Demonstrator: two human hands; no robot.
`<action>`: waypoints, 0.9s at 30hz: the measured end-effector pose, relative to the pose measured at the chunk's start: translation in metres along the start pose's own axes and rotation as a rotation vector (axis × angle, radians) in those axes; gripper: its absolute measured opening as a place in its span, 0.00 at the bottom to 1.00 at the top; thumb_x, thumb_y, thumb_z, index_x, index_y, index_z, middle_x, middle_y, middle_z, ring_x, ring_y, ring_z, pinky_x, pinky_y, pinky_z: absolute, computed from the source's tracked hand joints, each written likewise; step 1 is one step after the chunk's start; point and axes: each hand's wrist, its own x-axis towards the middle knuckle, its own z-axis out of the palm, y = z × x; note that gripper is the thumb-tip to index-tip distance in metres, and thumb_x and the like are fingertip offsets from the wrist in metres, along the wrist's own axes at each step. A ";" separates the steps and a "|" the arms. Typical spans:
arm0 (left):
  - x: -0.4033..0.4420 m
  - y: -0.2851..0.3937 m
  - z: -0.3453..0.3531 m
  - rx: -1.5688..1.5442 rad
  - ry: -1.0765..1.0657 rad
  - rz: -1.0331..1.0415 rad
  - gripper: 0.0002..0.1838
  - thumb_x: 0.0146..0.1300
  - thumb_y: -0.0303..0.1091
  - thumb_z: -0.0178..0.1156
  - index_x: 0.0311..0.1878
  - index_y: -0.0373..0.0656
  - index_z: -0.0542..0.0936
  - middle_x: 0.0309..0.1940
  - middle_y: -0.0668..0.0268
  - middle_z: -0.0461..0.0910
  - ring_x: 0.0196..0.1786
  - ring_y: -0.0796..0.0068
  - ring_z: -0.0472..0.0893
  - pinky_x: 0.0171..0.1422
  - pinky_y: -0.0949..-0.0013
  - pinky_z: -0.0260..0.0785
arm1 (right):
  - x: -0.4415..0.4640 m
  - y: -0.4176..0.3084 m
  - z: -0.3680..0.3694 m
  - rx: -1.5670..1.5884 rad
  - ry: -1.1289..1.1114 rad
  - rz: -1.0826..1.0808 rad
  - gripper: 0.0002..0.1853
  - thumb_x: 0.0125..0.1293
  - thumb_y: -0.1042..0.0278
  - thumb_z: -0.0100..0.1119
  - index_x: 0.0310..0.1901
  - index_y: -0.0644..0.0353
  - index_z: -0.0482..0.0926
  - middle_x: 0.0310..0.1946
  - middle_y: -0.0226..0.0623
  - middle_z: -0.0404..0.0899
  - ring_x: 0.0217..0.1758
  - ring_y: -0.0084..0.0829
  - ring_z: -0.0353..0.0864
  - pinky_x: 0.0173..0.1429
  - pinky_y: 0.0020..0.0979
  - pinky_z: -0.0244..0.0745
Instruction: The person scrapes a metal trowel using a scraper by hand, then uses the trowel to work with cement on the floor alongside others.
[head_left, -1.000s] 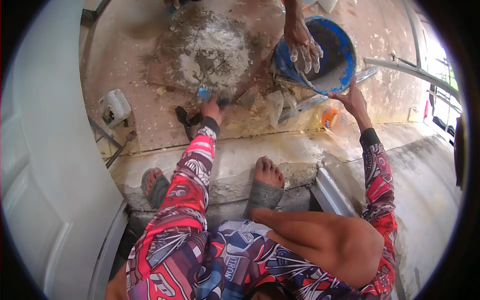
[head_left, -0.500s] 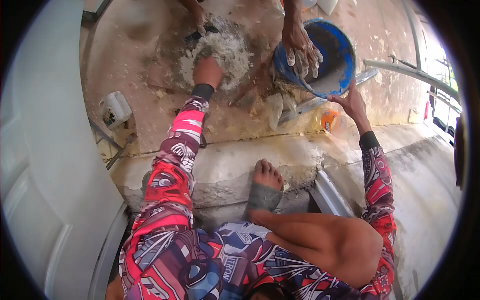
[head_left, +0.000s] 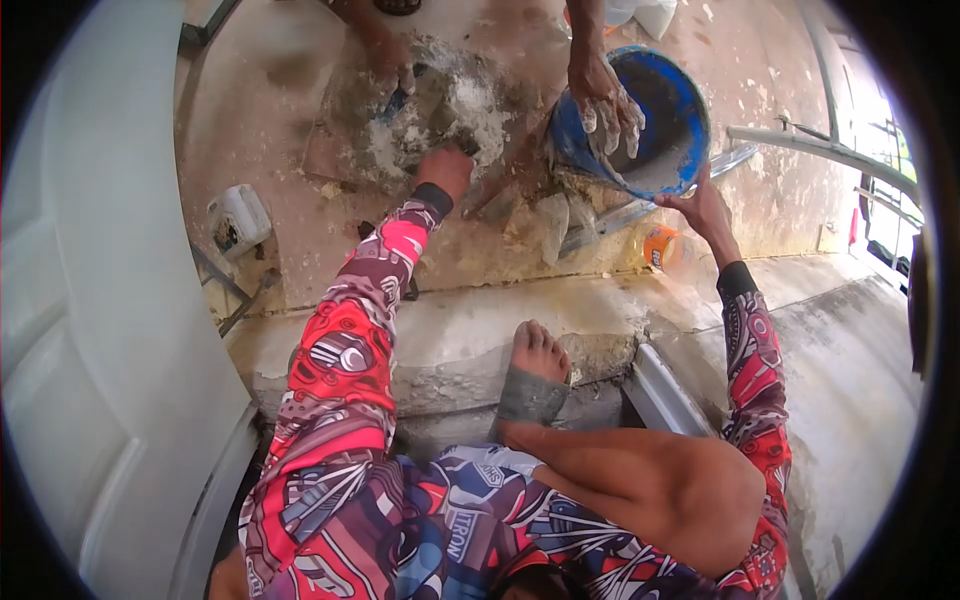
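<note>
My left hand [head_left: 447,172] is closed in a fist at the near edge of a pile of whitish powder and grey paste [head_left: 478,105]. Whatever it grips is hidden by the fingers; a dark bit shows just beyond them. With thumb and fingers, my right hand [head_left: 706,212] holds the near right rim of a tilted blue bucket [head_left: 575,140], its inside coated in grey residue. Another person's powder-covered hand [head_left: 607,112] hangs over the bucket's left rim. That person's other hand [head_left: 392,68] is at the pile's far side, on a dark bluish tool [head_left: 395,103].
A dirty white plastic jug [head_left: 240,220] lies at left, near a white door [head_left: 90,300]. An orange-labelled bottle [head_left: 662,247] and a metal bar [head_left: 610,225] lie below the bucket. My bare foot [head_left: 537,365] rests against the concrete step [head_left: 450,320].
My left hand has drawn back from the pile's middle to its near right edge, and greyer paste shows there. The other person's tool has shifted nearer. My right hand stays on the bucket.
</note>
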 end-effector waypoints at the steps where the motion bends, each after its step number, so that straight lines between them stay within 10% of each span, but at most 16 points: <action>1: 0.001 0.000 -0.004 -0.025 0.031 -0.008 0.08 0.57 0.31 0.59 0.36 0.38 0.84 0.37 0.53 0.81 0.35 0.52 0.86 0.33 0.53 0.80 | 0.001 -0.002 -0.001 -0.014 -0.006 0.008 0.73 0.42 0.28 0.74 0.73 0.79 0.45 0.56 0.67 0.76 0.60 0.56 0.79 0.60 0.46 0.74; 11: -0.076 -0.027 0.028 -0.304 0.142 -0.349 0.08 0.59 0.32 0.59 0.33 0.38 0.82 0.35 0.52 0.81 0.33 0.50 0.83 0.37 0.53 0.78 | 0.001 -0.005 -0.003 0.005 -0.019 0.021 0.72 0.42 0.28 0.74 0.73 0.79 0.46 0.59 0.62 0.75 0.62 0.54 0.78 0.62 0.47 0.72; 17: -0.097 -0.024 0.057 -1.597 0.322 -1.188 0.16 0.64 0.38 0.61 0.31 0.32 0.76 0.27 0.48 0.78 0.28 0.56 0.79 0.38 0.51 0.73 | -0.004 -0.019 -0.012 -0.018 -0.047 0.061 0.68 0.46 0.36 0.76 0.72 0.79 0.46 0.60 0.63 0.75 0.63 0.55 0.76 0.64 0.44 0.72; 20: -0.085 -0.047 0.071 -1.610 0.217 -1.439 0.17 0.66 0.36 0.59 0.30 0.29 0.75 0.25 0.49 0.75 0.30 0.56 0.79 0.43 0.49 0.72 | -0.002 -0.010 -0.005 0.010 -0.006 0.027 0.71 0.44 0.31 0.74 0.73 0.79 0.44 0.57 0.63 0.76 0.61 0.54 0.78 0.60 0.44 0.74; 27: -0.002 -0.099 0.075 -0.740 0.276 -0.766 0.14 0.61 0.36 0.57 0.37 0.32 0.82 0.38 0.41 0.82 0.45 0.38 0.81 0.50 0.47 0.74 | 0.006 -0.003 -0.003 0.024 -0.005 0.000 0.72 0.43 0.30 0.74 0.73 0.79 0.45 0.57 0.64 0.76 0.61 0.55 0.78 0.60 0.45 0.75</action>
